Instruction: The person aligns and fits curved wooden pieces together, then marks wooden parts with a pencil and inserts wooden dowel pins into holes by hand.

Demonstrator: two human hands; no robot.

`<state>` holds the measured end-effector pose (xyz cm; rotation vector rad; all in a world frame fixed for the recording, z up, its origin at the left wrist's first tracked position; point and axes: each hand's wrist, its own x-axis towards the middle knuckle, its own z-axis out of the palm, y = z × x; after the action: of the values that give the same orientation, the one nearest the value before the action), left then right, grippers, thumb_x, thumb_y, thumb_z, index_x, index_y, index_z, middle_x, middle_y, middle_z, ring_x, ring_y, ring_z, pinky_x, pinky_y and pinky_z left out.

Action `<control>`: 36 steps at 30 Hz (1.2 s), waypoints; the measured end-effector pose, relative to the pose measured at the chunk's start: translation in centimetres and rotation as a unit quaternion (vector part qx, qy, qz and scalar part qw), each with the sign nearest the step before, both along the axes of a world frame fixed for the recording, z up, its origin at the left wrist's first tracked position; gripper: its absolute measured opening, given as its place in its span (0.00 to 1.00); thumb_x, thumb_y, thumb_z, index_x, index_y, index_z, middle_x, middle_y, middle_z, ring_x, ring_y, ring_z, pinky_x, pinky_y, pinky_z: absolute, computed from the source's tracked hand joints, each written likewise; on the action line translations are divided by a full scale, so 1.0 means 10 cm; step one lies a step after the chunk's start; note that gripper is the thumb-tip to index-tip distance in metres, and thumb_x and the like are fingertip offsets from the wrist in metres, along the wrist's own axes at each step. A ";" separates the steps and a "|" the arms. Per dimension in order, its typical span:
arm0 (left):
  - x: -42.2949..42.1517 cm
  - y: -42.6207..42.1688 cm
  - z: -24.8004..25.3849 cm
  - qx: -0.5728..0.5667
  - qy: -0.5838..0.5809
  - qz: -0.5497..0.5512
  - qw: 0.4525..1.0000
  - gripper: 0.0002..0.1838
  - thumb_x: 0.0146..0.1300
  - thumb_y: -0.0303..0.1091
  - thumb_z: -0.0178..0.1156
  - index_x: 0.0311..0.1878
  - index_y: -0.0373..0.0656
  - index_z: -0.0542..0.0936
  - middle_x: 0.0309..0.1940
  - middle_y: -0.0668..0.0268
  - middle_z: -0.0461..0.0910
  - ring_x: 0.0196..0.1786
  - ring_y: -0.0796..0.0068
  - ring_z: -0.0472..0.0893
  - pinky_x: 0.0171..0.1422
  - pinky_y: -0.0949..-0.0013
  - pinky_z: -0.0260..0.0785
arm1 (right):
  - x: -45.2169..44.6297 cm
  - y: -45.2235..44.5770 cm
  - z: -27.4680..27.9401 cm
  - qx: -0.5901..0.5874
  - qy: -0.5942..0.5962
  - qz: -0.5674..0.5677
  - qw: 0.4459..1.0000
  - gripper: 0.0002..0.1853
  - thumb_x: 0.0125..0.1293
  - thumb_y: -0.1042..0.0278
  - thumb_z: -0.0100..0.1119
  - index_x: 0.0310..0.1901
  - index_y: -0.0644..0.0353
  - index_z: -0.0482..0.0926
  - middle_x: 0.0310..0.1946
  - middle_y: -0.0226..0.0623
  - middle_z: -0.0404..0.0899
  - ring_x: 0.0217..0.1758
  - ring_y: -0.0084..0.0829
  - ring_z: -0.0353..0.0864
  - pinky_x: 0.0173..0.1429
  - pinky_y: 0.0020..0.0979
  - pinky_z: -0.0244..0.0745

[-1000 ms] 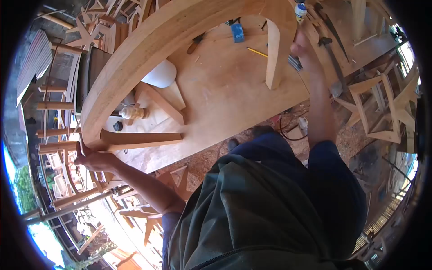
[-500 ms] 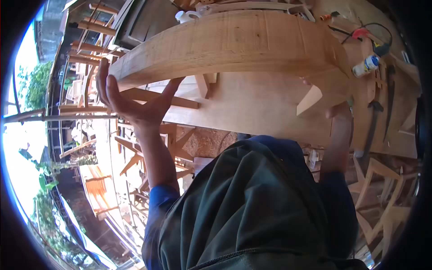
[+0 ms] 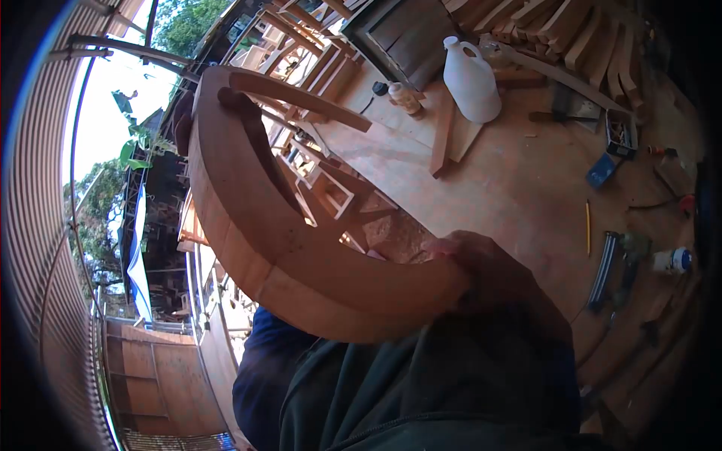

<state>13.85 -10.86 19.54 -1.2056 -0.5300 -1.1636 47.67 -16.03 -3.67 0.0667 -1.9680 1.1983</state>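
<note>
A thick curved wooden piece (image 3: 256,218), like a bow-shaped furniture rail, is held up in front of my body, tilted. My left hand (image 3: 242,109) is closed round its far upper end, thumb on the inner side and fingers behind the outer edge. On the near lower end my right hand (image 3: 481,259) grips the wood, its fingers partly in shadow. A narrower curved slat (image 3: 304,99) sticks out from the upper end; its joint there is partly hidden by my hand.
A wooden worktable (image 3: 519,180) carries a white jug (image 3: 471,81), a small bottle (image 3: 404,98), a pencil (image 3: 588,225), a metal clamp-like tool (image 3: 604,270) and a blue-capped container (image 3: 671,261). Curved wood parts (image 3: 579,37) are stacked behind. Wooden frames (image 3: 301,45) stand beyond the table.
The curved piece has swung from spanning level above the table to slanting down rightward, closer to my body. My left hand stays high; my right hand has come lower and inward. The view has turned.
</note>
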 end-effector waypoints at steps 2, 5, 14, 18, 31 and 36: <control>-0.37 -0.11 0.28 -0.001 0.006 0.013 1.000 0.24 0.67 0.35 0.68 0.60 0.35 0.71 0.54 0.52 0.79 0.55 0.60 0.80 0.60 0.61 0.74 | -0.36 -0.01 -0.01 0.000 0.010 0.049 0.999 0.45 0.51 0.55 0.84 0.69 0.57 0.70 0.57 0.47 0.83 0.60 0.46 0.85 0.64 0.43 0.80; -0.84 -0.29 0.45 -0.016 0.013 0.036 0.999 0.23 0.70 0.37 0.65 0.60 0.33 0.70 0.55 0.51 0.78 0.57 0.59 0.78 0.61 0.59 0.72 | -0.91 -0.01 -0.18 -0.036 -0.029 0.141 0.989 0.37 0.57 0.63 0.81 0.68 0.57 0.74 0.59 0.49 0.81 0.63 0.48 0.84 0.66 0.44 0.79; -1.04 -0.73 0.43 -0.039 -0.062 -0.048 0.996 0.20 0.75 0.36 0.59 0.61 0.30 0.72 0.53 0.53 0.80 0.55 0.61 0.79 0.68 0.59 0.68 | -1.75 -0.46 -0.72 0.004 -0.029 0.218 0.975 0.28 0.62 0.64 0.76 0.62 0.59 0.78 0.57 0.47 0.80 0.64 0.48 0.80 0.70 0.44 0.75; -1.53 -0.97 0.40 -0.044 -0.082 -0.018 0.995 0.22 0.74 0.32 0.61 0.64 0.30 0.70 0.52 0.53 0.82 0.52 0.64 0.82 0.64 0.62 0.71 | -1.98 -0.59 -0.80 -0.014 -0.146 0.311 0.939 0.35 0.62 0.56 0.77 0.68 0.58 0.74 0.64 0.49 0.75 0.70 0.48 0.74 0.75 0.43 0.70; -3.65 -3.51 0.80 0.057 0.008 0.180 0.982 0.23 0.73 0.38 0.63 0.59 0.30 0.70 0.48 0.50 0.83 0.50 0.59 0.83 0.63 0.58 0.74 | -3.81 -1.62 -0.72 -0.027 -0.294 0.434 0.851 0.35 0.55 0.56 0.80 0.62 0.57 0.77 0.56 0.48 0.80 0.62 0.45 0.80 0.67 0.40 0.75; -4.75 -4.95 0.82 -0.003 -0.024 0.289 0.957 0.18 0.65 0.34 0.62 0.52 0.32 0.72 0.46 0.53 0.84 0.47 0.57 0.83 0.62 0.56 0.73 | -4.96 -2.45 -0.78 -0.068 -0.245 0.461 0.850 0.37 0.49 0.63 0.81 0.62 0.56 0.77 0.51 0.43 0.84 0.56 0.39 0.84 0.62 0.38 0.78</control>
<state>-33.63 -60.36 27.74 -0.9346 -0.8550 -0.6896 -1.91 -40.58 -11.46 0.7808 -2.3521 2.1302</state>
